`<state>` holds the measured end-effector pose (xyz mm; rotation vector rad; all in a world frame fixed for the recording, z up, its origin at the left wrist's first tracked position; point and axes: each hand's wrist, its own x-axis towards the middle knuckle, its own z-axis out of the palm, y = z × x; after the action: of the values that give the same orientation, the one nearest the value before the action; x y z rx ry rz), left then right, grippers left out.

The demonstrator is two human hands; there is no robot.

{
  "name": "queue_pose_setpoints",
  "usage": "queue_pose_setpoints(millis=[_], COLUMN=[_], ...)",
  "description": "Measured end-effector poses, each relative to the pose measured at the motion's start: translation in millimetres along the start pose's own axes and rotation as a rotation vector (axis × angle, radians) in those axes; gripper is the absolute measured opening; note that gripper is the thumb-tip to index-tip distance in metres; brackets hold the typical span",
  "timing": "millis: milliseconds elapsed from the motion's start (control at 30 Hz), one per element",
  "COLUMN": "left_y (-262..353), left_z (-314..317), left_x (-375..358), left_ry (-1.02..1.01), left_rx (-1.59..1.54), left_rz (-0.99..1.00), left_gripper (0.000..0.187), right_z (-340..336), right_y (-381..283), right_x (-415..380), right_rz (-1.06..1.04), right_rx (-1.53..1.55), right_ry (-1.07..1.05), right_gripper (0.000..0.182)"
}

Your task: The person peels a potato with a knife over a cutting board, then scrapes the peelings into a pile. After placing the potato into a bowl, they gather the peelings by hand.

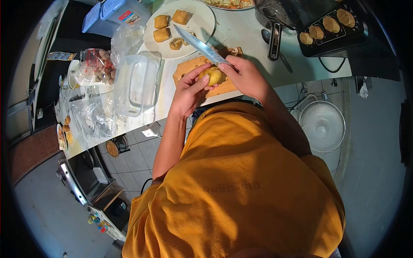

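Note:
My left hand (189, 92) is closed around a yellow-skinned potato (214, 75), its thumb lying across the near side. In my right hand (247, 77) is a kitchen knife (198, 45), gripped at the handle, with the broad blade pointing up and to the left. The handle is mostly hidden by the fingers. Both hands are close together over a wooden cutting board (184, 68), and dark scraps lie at its far edge. Just beyond the blade, a white plate (204, 17) bears several browned, fried-looking square pieces (161, 22); one of them is broken open.
An empty clear plastic container (137, 86) stands left of the board, near bagged round items (101, 66) and blue-lidded boxes (114, 13). Rightward are a black-handled pan (274, 45), a spoon (285, 63) and a black appliance with knobs (331, 24). A fan (322, 126) is below.

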<state>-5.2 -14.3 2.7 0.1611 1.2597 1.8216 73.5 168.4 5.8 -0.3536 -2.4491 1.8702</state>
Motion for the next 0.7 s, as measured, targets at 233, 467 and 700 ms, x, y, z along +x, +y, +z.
queue_pose_setpoints(millis=[233,467,700], left_y=[3,10,13], left_z=[-1,0,0], left_x=[-1,-3,0], left_ry=[-0.026,-0.075,-0.072], left_rx=[-0.086,-0.198,-0.122], left_rz=[0.007,-0.009,0.021], left_gripper=[0.043,0.044,0.044], right_z=[2,1,-1], right_y=[-3,-11,-16], right_x=[0,-1,-1], right_rz=[0.001,-0.024,-0.032], right_rx=[-0.019,-0.055,0.033], right_ry=[0.076,0.095,0.077], right_gripper=[0.023,0.023,0.025])
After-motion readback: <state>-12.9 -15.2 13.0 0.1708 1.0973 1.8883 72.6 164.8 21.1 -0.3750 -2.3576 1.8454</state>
